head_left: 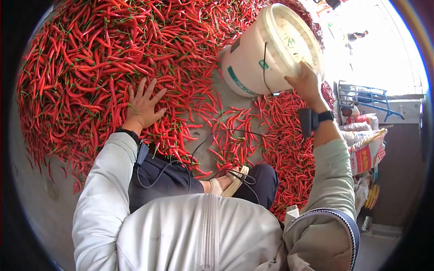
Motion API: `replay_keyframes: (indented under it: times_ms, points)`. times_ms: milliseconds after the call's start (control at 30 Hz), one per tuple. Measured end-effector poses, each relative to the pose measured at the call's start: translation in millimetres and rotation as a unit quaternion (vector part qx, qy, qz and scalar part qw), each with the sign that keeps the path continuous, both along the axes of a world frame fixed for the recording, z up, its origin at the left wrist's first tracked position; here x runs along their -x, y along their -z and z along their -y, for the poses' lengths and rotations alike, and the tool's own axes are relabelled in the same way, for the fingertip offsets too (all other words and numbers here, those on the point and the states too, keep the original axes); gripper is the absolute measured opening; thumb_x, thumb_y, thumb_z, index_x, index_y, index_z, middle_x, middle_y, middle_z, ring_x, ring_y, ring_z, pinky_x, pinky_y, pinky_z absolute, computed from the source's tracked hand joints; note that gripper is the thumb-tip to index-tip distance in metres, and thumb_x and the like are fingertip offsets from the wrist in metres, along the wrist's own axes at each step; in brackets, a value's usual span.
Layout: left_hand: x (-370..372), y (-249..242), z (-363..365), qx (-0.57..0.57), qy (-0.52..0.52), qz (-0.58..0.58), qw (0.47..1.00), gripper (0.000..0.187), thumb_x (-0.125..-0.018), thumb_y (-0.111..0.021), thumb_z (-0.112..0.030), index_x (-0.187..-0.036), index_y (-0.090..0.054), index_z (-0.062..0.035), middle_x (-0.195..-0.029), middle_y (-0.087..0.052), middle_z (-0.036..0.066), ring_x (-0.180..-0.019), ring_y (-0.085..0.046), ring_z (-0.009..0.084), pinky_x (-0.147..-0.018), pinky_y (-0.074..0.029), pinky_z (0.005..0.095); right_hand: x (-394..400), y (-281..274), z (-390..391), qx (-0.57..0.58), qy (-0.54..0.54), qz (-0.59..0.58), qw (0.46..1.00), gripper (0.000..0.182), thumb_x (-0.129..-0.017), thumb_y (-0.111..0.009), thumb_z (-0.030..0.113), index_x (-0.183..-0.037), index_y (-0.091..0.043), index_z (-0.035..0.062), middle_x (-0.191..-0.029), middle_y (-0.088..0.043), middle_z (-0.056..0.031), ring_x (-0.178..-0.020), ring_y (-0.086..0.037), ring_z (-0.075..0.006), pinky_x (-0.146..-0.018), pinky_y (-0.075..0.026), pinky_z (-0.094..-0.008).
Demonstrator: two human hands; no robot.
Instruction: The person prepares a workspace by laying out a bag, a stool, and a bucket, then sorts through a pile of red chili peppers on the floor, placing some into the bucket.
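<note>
A big heap of red chili peppers (104, 49) with green stems fills the left and top of the view. My left hand (145, 106) lies on the near side of this heap, palm down with its fingers spread, holding nothing. At the upper right, a white plastic bucket (246, 61) with green print and a thin wire handle is tilted, its mouth facing up and right. My right hand (308, 85) grips the near rim of the bucket, thumb on the outside. Inside the bucket I see a few green bits near the wall.
A second, smaller pile of chilies (289, 153) lies at the right, with loose chilies (235, 135) between. Cables (194, 153) run across my lap. Filled sacks (366, 153) and a blue metal rack (366, 97) stand at the right, near a bright opening.
</note>
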State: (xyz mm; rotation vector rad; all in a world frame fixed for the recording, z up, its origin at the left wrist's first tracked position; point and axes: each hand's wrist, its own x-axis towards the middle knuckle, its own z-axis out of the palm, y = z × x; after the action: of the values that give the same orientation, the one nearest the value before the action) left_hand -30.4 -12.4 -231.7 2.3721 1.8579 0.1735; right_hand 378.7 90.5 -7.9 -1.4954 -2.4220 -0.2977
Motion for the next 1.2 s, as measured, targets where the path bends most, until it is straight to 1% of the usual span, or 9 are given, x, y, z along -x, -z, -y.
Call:
replay_keyframes:
  times_ms: [67, 367, 700, 933, 967, 1000, 1067, 1133, 1200]
  points:
    - [0, 2, -2, -0.014, 0.005, 0.001, 1.0, 0.065, -0.076, -0.058, -0.05, -0.135, -0.038, -0.0335, -0.148, -0.018, 0.006, -0.137, -0.011, 0.0325, -0.105, -0.011, 0.063, 7, -7, 26, 0.053, 0.061, 0.017, 0.997, 0.04, -0.055, -0.077, 0.019, -0.083, -0.055, 0.0019, -0.077, -0.055, -0.0124, -0.074, -0.056, -0.0308, -0.067, -0.046, -0.0383]
    - [-2, -2, -1, -0.001, 0.007, -0.016, 1.0, 0.063, -0.077, -0.056, -0.049, -0.135, -0.037, -0.0332, -0.149, -0.017, 0.005, -0.137, -0.009, 0.0328, -0.105, -0.011, 0.0633, -10, -14, -2, -0.017, -0.018, 0.023, 0.999, 0.032, -0.057, -0.075, 0.015, -0.073, -0.051, 0.0024, -0.076, -0.051, -0.0145, -0.073, -0.052, -0.0311, -0.066, -0.044, -0.0392]
    - [-7, -18, -2, 0.052, -0.005, -0.052, 0.997, 0.063, -0.078, -0.056, -0.05, -0.136, -0.038, -0.0315, -0.149, -0.017, 0.004, -0.137, -0.009, 0.0339, -0.105, -0.012, 0.0625, -22, 15, -59, 0.043, 0.095, -0.075, 0.992, 0.059, -0.058, -0.077, 0.026, -0.111, -0.06, 0.0064, -0.092, -0.064, -0.0153, -0.087, -0.062, -0.0284, -0.077, -0.049, -0.0362]
    - [-4, -3, -3, 0.003, 0.013, -0.07, 0.997, 0.062, -0.078, -0.056, -0.049, -0.135, -0.037, -0.0348, -0.149, -0.018, 0.004, -0.136, -0.014, 0.0352, -0.103, -0.016, 0.0645, -18, -12, 19, 0.18, 0.1, -0.035, 0.978, 0.051, -0.06, -0.071, 0.022, -0.107, -0.06, 0.0054, -0.083, -0.063, -0.0157, -0.081, -0.062, -0.0285, -0.074, -0.048, -0.0387]
    - [-4, 0, -4, -0.014, 0.015, -0.075, 0.997, 0.063, -0.078, -0.056, -0.049, -0.136, -0.036, -0.035, -0.149, -0.017, 0.004, -0.136, -0.014, 0.0353, -0.102, -0.016, 0.0652, -27, 1, 26, 0.116, 0.038, -0.046, 0.991, 0.052, -0.061, -0.07, 0.021, -0.11, -0.059, 0.0062, -0.085, -0.063, -0.0152, -0.087, -0.06, -0.0298, -0.083, -0.044, -0.0392]
    - [-3, 2, -3, -0.031, 0.018, -0.08, 0.996, 0.063, -0.078, -0.056, -0.049, -0.136, -0.035, -0.0353, -0.149, -0.017, 0.004, -0.136, -0.014, 0.0354, -0.102, -0.016, 0.0659, -33, 13, 30, 0.145, 0.122, -0.119, 0.975, 0.053, -0.062, -0.072, 0.024, -0.111, -0.058, 0.0085, -0.088, -0.063, -0.0151, -0.09, -0.058, -0.0309, -0.09, -0.04, -0.0402]
    - [-3, 4, -7, -0.027, 0.029, -0.105, 0.994, 0.063, -0.079, -0.054, -0.05, -0.137, -0.033, -0.0358, -0.15, -0.017, 0.004, -0.136, -0.014, 0.0352, -0.101, -0.017, 0.0669, -48, 23, 20, 0.098, 0.081, -0.067, 0.99, 0.059, -0.063, -0.074, 0.028, -0.116, -0.055, 0.0109, -0.098, -0.062, -0.0132, -0.096, -0.056, -0.0305, -0.096, -0.036, -0.0432]
    - [-5, 7, -5, -0.032, 0.022, -0.121, 0.992, 0.062, -0.082, -0.051, -0.052, -0.138, -0.031, -0.0364, -0.15, -0.017, 0.004, -0.136, -0.014, 0.0341, -0.101, -0.017, 0.0663, -22, 16, 31, -0.094, 0.078, 0.075, 0.99, 0.062, -0.065, -0.074, 0.029, -0.12, -0.051, 0.0128, -0.115, -0.055, -0.0105, -0.108, -0.049, -0.0313, -0.098, -0.032, -0.0493]
    - [-11, -2, -5, -0.005, 0.018, -0.149, 0.989, 0.06, -0.084, -0.048, -0.054, -0.139, -0.03, -0.0368, -0.15, -0.016, 0.004, -0.137, -0.013, 0.0328, -0.102, -0.018, 0.0657, -8, 31, 59, -0.244, 0.103, 0.072, 0.962, 0.057, -0.07, -0.069, 0.023, -0.123, -0.049, 0.0143, -0.13, -0.043, -0.0075, -0.12, -0.037, -0.0328, -0.1, -0.028, -0.0546]
